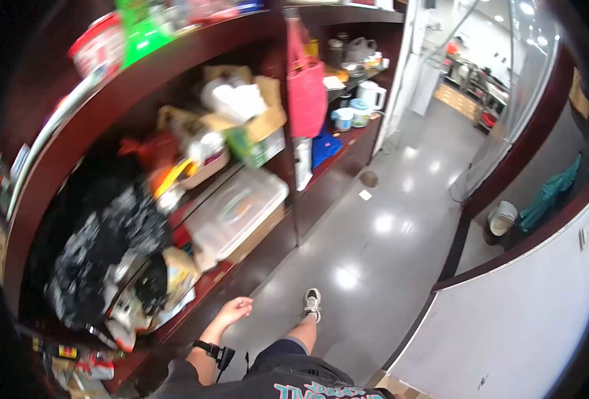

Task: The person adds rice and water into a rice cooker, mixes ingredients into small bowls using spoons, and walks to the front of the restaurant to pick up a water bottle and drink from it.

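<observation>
Plastic box [238, 211], translucent, rectangular, flat-lidded, on dark red shelf [218, 274] beyond empty, loosely curled left hand [233, 311]; right hand out of view.

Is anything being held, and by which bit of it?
Nothing I can see: the left grip looks empty; the right grip is out of view.

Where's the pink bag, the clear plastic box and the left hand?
Pink bag [307, 100]: head view, its body.
Clear plastic box [238, 207]: head view, its top.
Left hand [233, 311]: head view, middle of the hand.
</observation>
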`<state>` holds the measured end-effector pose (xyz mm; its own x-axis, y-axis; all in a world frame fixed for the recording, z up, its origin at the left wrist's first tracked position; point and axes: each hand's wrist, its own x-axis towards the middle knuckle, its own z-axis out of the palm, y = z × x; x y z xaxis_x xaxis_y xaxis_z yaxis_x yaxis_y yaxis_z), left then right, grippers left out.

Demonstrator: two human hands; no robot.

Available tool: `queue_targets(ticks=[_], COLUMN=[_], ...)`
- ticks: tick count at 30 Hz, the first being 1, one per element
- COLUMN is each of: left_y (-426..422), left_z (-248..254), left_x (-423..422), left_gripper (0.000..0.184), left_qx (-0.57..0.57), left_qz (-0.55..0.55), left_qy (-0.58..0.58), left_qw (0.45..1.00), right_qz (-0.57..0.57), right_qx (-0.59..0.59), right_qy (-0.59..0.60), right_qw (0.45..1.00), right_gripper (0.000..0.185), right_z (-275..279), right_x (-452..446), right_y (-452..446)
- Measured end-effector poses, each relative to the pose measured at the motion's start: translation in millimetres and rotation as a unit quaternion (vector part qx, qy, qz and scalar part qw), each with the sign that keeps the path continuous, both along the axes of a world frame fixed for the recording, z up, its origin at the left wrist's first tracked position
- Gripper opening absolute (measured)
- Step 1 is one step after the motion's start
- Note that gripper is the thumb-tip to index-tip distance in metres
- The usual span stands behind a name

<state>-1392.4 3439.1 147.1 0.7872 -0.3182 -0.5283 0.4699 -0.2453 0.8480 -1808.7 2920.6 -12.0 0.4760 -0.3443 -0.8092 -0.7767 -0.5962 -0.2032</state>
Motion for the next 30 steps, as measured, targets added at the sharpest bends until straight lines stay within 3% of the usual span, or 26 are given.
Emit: queue_targets(ticks=[2,5,7,8,9,10,11,15,16,17,18,20,21,22,25,27,29,30], left_y=[-43,-147,-229,-280,-331,-380,-432,-608,-643,-678,-709,-756,-773,-784,-838,-892,-953,-983], left_z=[-12,3,6,23,41,27,50,49,33,3,-18,-5,-9,-23,7,97,168,198], left_x=[58,152,219,251,275,305,322,395,417,436,450,488,510,530,588,617,655,676], left_gripper=[0.019,0.025,0.037,0.039,0.040,0.041,0.043,0.037,0.031,0.031,0.036,0.066,0.086,0.087,0.061,0.047,0.034,0.027], left_qx=[0.059,0.091,0.162,0.137,0.081,0.059,0.016,0.072,0.053,0.027,-0.004,0.116,0.108,0.086,0.222,0.125,0.034,-0.015], left_qz=[-0.066,-0.111,-0.174,-0.198,-0.193,-0.217,-0.227,-0.442,-0.434,-0.425,-0.414,-0.466,-0.515,-0.518,-0.553,-0.493,-0.430,-0.429], left_qy=[-0.005,-0.042,-0.168,-0.213,-0.151,-0.157,-0.147,-0.269,-0.324,-0.376,-0.425,-0.242,-0.191,-0.284,-0.224,-0.314,-0.332,-0.351], left_qw=[0.996,0.989,0.957,0.947,0.966,0.962,0.963,0.853,0.839,0.823,0.805,0.843,0.829,0.802,0.771,0.802,0.838,0.832], right_qz=[-0.085,-0.194,-0.253,-0.279,-0.305,-0.329,-0.355,-0.533,-0.593,-0.488,-0.444,-0.389,-0.367,-0.340,-0.219,-0.136,-0.115,-0.160], right_qx=[0.016,0.044,0.073,0.090,0.108,0.129,0.151,0.137,0.110,0.029,0.018,0.026,0.028,0.028,0.001,-0.051,-0.053,0.006], right_qy=[0.000,-0.033,-0.076,-0.100,-0.124,-0.146,-0.168,-0.226,-0.240,-0.152,-0.117,-0.090,-0.079,-0.069,-0.094,-0.168,-0.254,-0.345], right_qw=[0.996,0.980,0.962,0.951,0.938,0.924,0.907,0.803,0.761,0.859,0.888,0.916,0.926,0.937,0.971,0.975,0.959,0.925], right_gripper=[0.033,0.031,0.030,0.030,0.029,0.029,0.028,0.024,0.023,0.025,0.025,0.025,0.025,0.025,0.026,0.026,0.024,0.025], right_z=[0,6,18,22,28,32,32,-6,-19,0,2,-4,-10,-12,-12,-3,130,171], right_x=[44,117,155,172,185,196,204,245,257,277,297,332,349,368,445,518,659,720], right_y=[-21,-56,-82,-97,-113,-131,-151,-230,-248,-268,-290,-339,-368,-399,-503,-592,-676,-714])
